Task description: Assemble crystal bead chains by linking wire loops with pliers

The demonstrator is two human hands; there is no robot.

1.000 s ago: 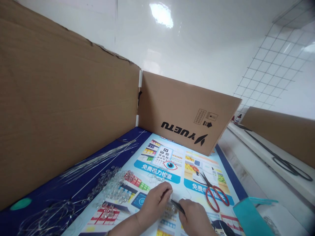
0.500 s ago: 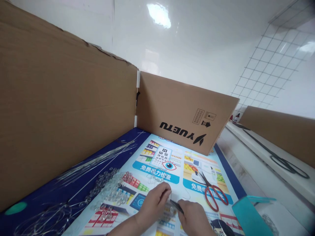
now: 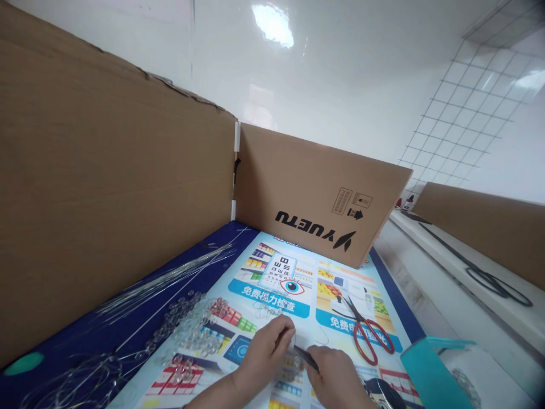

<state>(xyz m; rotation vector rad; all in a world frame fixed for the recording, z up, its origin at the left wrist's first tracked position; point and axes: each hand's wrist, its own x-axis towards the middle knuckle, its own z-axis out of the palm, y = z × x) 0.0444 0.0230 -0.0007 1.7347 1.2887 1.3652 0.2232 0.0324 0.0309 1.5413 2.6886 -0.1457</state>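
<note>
My left hand (image 3: 271, 344) is closed, thumb and forefinger pinched together on a thin wire (image 3: 293, 338) whose short end shows at the fingertips. Wrapped in my right hand (image 3: 335, 372) is a dark narrow-tipped tool (image 3: 306, 358); my fingers hide its handle, and I cannot tell its exact kind. Its tip points left, close to the pinched wire. Clear beads (image 3: 290, 368) show below and between my hands, partly covered. A larger pile of clear beads (image 3: 200, 335) lies left of my left hand. Right of my hands rest scissors (image 3: 364, 329) with red handles.
Long thin wires (image 3: 166, 278) lie along the left cardboard wall (image 3: 119, 170). Another cardboard panel (image 3: 315, 187) stands at the back. A printed poster (image 3: 264, 301) covers the table. Tangled wire (image 3: 80, 380) lies front left, a teal box (image 3: 432, 372) at right.
Both hands stay almost in place. The dark tool's tip has shifted very slightly, and the whole view has moved a little.
</note>
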